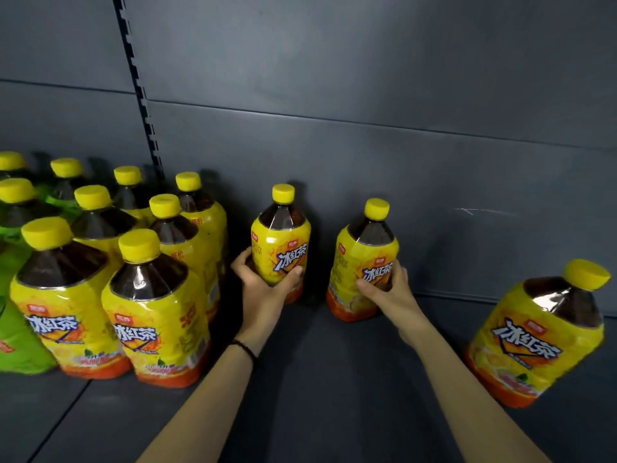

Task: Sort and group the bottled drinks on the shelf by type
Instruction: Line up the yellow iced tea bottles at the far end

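Note:
Two yellow-labelled iced tea bottles stand upright near the back of the dark shelf (334, 379). My left hand (263, 289) is wrapped around the lower body of the left bottle (280, 242). The right bottle (364, 262) is gripped low on its label by my right hand (387, 292). A cluster of several identical yellow iced tea bottles (157, 309) stands at the left. One more yellow bottle (541, 332) stands alone at the right.
Green-labelled bottles (16, 342) with yellow caps stand at the far left, behind and beside the yellow cluster. A grey back panel (367, 111) closes the shelf, with a slotted upright (140, 95) at its left.

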